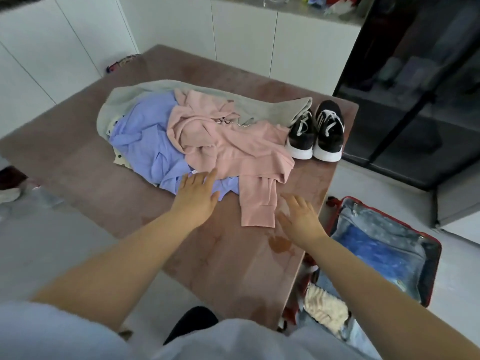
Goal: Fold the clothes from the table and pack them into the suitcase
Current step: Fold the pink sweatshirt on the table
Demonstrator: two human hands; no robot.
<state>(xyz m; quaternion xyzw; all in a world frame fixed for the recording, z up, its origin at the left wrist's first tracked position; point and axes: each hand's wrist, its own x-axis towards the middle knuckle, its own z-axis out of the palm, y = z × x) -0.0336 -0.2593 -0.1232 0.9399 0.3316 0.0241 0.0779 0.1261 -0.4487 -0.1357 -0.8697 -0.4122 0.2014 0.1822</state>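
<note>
Left hand [196,197] and right hand [298,216] are open-fingered (gripping nothing); pulling the pink hoodie [233,149] between them may drag the blue shirt [145,136] along.

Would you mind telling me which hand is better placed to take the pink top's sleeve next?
Probably the right hand: it is open above the bare table, right beside the cuff of the pink sleeve, whereas the left hand lies open over the blue shirt, a little further away.
</note>
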